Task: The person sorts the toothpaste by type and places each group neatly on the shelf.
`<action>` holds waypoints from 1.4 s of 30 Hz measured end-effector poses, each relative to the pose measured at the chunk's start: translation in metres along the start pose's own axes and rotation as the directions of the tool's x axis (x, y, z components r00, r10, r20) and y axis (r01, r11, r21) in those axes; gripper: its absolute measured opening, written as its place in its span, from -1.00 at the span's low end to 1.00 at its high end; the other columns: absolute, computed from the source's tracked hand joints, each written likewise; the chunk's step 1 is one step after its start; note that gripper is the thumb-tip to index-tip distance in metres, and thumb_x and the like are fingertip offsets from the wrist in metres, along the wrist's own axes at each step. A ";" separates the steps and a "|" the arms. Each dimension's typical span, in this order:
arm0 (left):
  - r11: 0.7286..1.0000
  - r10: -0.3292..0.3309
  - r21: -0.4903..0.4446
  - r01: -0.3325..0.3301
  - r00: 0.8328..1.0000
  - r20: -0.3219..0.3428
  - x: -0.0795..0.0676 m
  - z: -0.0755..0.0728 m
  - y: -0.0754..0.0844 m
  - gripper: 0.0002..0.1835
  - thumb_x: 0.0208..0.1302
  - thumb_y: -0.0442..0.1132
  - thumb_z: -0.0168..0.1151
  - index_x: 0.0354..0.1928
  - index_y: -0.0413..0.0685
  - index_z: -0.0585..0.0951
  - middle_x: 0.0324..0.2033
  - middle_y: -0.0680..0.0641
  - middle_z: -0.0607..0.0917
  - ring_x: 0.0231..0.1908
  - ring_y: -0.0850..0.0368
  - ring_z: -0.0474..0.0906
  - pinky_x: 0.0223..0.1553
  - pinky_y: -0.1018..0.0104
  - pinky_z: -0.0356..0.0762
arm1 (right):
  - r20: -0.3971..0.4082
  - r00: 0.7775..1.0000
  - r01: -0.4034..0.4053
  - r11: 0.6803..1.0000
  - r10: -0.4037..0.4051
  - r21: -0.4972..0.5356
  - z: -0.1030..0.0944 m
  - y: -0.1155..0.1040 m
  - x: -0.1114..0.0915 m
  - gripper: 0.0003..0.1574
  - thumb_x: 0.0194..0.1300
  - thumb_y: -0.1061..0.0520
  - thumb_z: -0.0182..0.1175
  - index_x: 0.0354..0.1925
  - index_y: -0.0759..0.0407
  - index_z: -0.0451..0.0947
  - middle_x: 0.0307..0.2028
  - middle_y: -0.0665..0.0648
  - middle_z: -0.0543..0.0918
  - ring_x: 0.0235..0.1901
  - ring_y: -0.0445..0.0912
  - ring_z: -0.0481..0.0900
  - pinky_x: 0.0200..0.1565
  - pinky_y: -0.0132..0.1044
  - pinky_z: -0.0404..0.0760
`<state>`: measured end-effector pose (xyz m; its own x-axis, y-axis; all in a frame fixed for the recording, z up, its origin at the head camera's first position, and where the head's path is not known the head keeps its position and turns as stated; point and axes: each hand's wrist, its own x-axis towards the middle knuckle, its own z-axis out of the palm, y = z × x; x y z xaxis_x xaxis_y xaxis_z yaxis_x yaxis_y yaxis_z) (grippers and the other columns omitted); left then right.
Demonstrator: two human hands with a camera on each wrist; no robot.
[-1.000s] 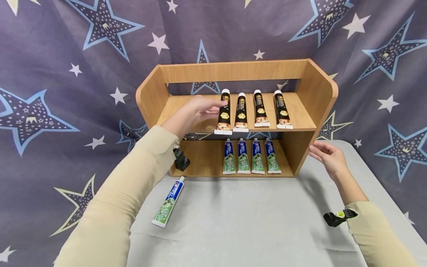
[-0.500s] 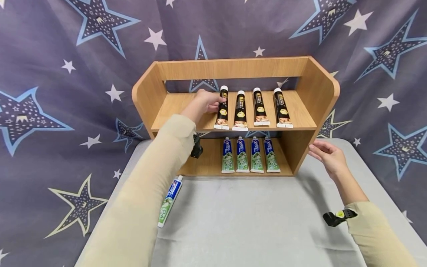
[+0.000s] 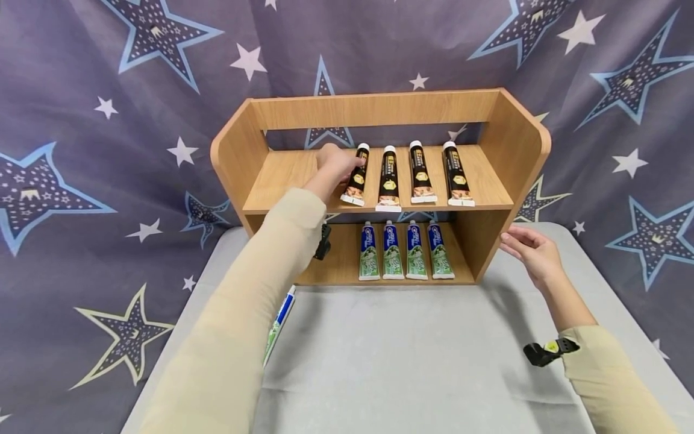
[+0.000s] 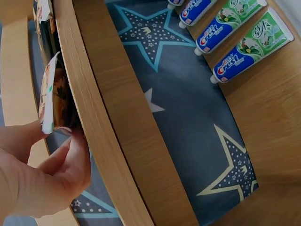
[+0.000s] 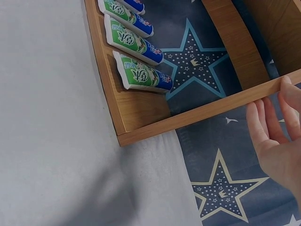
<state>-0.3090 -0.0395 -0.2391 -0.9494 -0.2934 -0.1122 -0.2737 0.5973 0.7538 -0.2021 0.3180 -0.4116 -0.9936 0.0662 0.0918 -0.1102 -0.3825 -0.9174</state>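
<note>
On the shelf rack's [image 3: 374, 100] upper board, my left hand [image 3: 333, 163] pinches the leftmost black toothpaste tube [image 3: 356, 179], which leans with its white cap up and to the right. In the left wrist view, thumb and fingers [image 4: 79, 162] grip that tube near its white crimped end. Beside it lie three more black tubes [image 3: 388, 175], white caps toward the back. My right hand [image 5: 277, 141] holds the front edge of the rack's right side panel [image 5: 211, 109] between thumb and fingers.
Several blue-and-green toothpaste tubes [image 3: 393, 253] lie in a row on the lower board. Another blue-and-green tube [image 3: 284, 310] lies on the grey tabletop [image 3: 401, 349], partly covered by my left sleeve. A starry curtain [image 3: 162, 144] hangs behind the rack.
My left hand has moved the leftmost black tube back and left onto the upper board, and the tube now tilts. The left forearm now covers more of the table tube. My right hand stays put.
</note>
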 end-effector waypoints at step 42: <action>0.887 0.461 -0.047 -0.460 0.887 0.023 -0.082 -0.058 -0.149 -0.72 0.25 -0.11 0.27 -0.07 -0.08 0.66 -0.16 -0.14 0.75 -0.15 0.03 0.64 -0.10 0.29 0.60 | 0.034 0.999 0.020 1.000 -0.021 0.011 -0.004 0.003 0.002 -0.67 0.22 0.49 0.14 -0.30 0.12 0.68 -0.40 -0.03 0.74 -0.35 -0.25 0.73 -0.22 -0.42 0.72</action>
<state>-0.1817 -0.1475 -0.3048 -0.9718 0.0324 0.2334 0.2012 0.6293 0.7507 -0.2042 0.3211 -0.4156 -0.9914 0.0430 0.1238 -0.1307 -0.3909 -0.9111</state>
